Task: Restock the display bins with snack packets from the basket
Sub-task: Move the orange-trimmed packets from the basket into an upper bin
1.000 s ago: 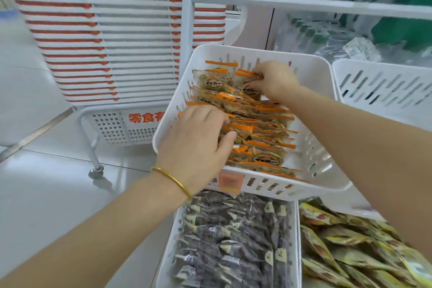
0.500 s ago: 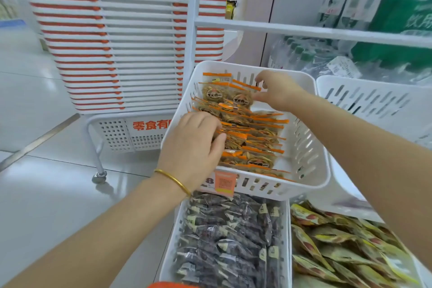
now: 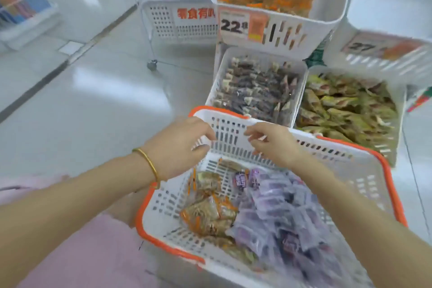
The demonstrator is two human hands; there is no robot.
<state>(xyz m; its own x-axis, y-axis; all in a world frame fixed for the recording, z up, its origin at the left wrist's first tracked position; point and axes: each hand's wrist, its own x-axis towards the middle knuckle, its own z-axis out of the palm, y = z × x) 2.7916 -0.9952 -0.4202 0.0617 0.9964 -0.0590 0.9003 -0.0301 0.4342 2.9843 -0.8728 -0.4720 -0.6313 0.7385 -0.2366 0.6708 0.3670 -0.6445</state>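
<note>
A white basket with an orange rim (image 3: 364, 166) sits low in front of me. It holds several orange-edged brown snack packets (image 3: 208, 213) on the left and a heap of purple packets (image 3: 287, 217) on the right. My left hand (image 3: 177, 147) and my right hand (image 3: 273, 142) hover empty over the basket's far end, fingers loosely curled, neither touching a packet. Above stands the white display bin of orange-edged packets (image 3: 327, 7) with a "22" price tag.
Below that bin are a bin of dark packets (image 3: 219, 70) and a bin of yellow-green packets (image 3: 397, 133). A further white bin (image 3: 385, 58) sits at upper right. A wheeled white rack (image 3: 163, 21) of stacked baskets stands behind on the tiled floor. Pink clothing shows at lower left.
Both hands have left the upper bin of orange-edged packets and come down over the basket. The view has tilted downward, bringing the basket into sight.
</note>
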